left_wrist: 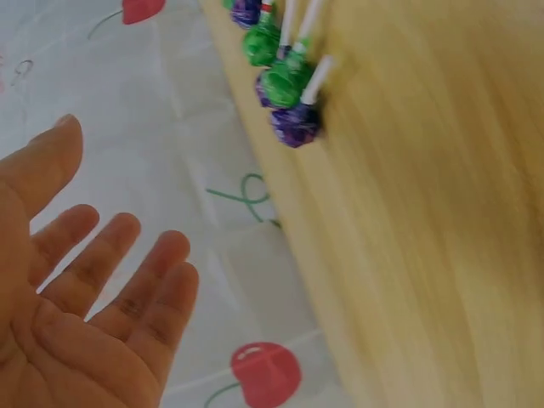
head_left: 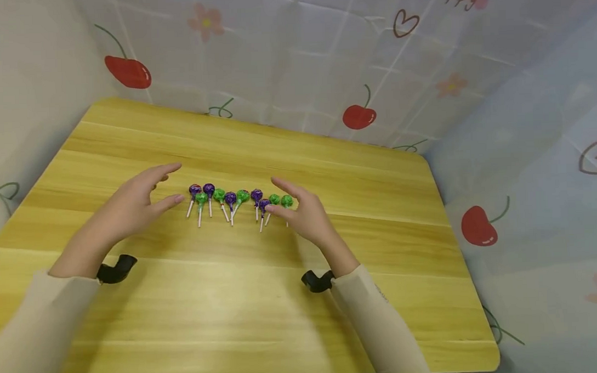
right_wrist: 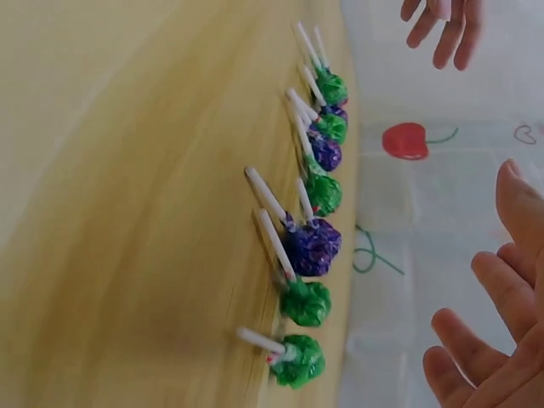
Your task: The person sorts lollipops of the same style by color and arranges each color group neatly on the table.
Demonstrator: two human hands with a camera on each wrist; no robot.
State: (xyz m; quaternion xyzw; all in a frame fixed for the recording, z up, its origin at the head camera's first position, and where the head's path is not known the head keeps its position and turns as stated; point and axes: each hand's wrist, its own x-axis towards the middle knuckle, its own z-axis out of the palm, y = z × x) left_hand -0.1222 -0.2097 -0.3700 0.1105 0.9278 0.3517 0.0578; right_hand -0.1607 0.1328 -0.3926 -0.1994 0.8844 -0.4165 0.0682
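Observation:
Several lollipops with white sticks lie in an uneven row across the table, some wrapped in purple and some in green. A purple lollipop [head_left: 195, 190] is at the row's left end, beside another green lollipop [head_left: 201, 198]. To the left of them hovers my left hand [head_left: 136, 206], fingers spread from the thumb and holding nothing. My right hand [head_left: 304, 214] is over the right end, its thumb overlapping a purple lollipop [head_left: 264, 204] in the head view. In the right wrist view its fingers are loosely bent and empty, and a green lollipop [right_wrist: 297, 361] is nearest.
The lollipops rest on a yellow wood-grain table [head_left: 224, 310]. Behind it hangs a pale curtain [head_left: 284, 61] printed with cherries and flowers, continuing along the right side. Black wrist mounts [head_left: 117, 268] show below both hands.

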